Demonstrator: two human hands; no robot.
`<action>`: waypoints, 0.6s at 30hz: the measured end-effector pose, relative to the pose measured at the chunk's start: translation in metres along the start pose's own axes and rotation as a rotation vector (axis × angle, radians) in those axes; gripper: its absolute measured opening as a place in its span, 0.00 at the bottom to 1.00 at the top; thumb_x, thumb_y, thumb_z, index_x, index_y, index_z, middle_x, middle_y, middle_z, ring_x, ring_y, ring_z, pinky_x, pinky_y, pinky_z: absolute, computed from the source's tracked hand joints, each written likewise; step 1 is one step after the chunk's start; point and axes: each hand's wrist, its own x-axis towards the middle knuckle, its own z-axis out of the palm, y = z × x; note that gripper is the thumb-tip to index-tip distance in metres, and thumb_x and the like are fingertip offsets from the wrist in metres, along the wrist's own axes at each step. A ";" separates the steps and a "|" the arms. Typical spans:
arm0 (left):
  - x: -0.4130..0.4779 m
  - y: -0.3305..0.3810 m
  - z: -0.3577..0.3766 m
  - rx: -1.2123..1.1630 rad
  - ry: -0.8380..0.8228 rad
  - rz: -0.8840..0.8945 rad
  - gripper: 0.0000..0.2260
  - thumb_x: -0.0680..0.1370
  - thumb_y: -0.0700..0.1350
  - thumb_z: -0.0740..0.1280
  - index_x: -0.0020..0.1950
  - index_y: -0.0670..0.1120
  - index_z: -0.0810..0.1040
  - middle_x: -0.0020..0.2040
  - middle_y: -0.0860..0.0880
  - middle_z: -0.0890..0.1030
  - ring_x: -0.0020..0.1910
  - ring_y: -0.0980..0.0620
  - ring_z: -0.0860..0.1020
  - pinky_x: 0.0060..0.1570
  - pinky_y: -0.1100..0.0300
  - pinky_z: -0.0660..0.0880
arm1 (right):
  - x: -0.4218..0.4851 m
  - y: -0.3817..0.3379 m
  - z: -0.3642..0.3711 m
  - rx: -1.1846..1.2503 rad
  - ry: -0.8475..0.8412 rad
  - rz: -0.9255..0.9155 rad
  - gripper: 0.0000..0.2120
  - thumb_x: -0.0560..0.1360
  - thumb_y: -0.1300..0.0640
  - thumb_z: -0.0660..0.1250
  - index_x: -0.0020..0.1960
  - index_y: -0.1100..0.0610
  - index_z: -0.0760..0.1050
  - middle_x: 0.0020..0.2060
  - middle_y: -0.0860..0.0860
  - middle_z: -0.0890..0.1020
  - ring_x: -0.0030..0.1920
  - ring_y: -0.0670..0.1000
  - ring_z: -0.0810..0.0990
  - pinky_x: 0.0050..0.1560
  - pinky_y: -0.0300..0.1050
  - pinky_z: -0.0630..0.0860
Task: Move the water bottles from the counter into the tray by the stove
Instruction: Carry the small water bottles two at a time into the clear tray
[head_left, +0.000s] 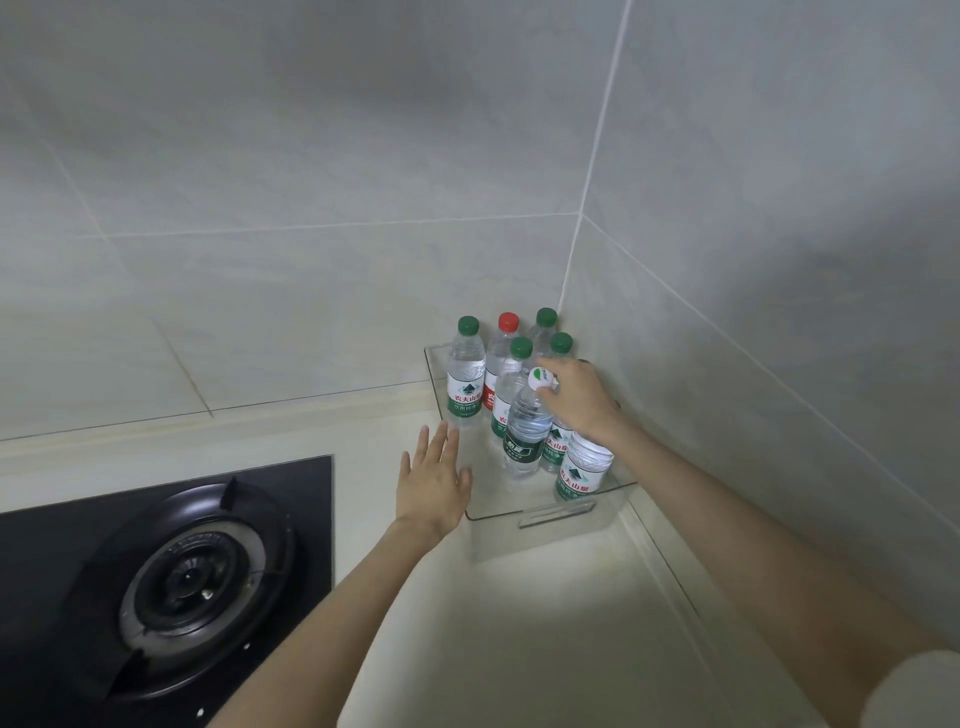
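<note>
One white-capped bottle (527, 431) in tray (545, 512), cap pinched by right grip (579, 400); left grip (431, 483) flat.

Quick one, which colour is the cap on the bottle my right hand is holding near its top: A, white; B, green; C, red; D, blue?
A: the right hand grips the neck of a bottle standing in the clear tray, and the cap beside the fingers is white.
</note>
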 end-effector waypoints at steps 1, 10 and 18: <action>-0.001 -0.001 -0.006 -0.007 0.001 0.002 0.25 0.83 0.51 0.50 0.79 0.48 0.48 0.80 0.50 0.48 0.78 0.48 0.43 0.76 0.50 0.47 | -0.003 -0.003 -0.004 -0.001 0.012 -0.002 0.21 0.74 0.63 0.64 0.67 0.54 0.74 0.51 0.57 0.83 0.38 0.53 0.75 0.46 0.48 0.78; -0.033 -0.009 -0.064 -0.149 0.127 0.002 0.23 0.80 0.47 0.59 0.76 0.50 0.60 0.71 0.47 0.70 0.68 0.46 0.69 0.61 0.54 0.69 | -0.044 -0.043 -0.024 0.025 0.053 -0.097 0.23 0.75 0.60 0.66 0.70 0.54 0.71 0.49 0.57 0.83 0.28 0.45 0.73 0.37 0.42 0.71; -0.095 -0.037 -0.100 -0.241 0.271 -0.035 0.21 0.80 0.48 0.61 0.73 0.52 0.65 0.68 0.49 0.73 0.64 0.48 0.73 0.55 0.55 0.72 | -0.096 -0.096 -0.006 0.087 -0.037 -0.186 0.21 0.75 0.60 0.67 0.68 0.54 0.72 0.58 0.56 0.81 0.55 0.56 0.80 0.57 0.44 0.73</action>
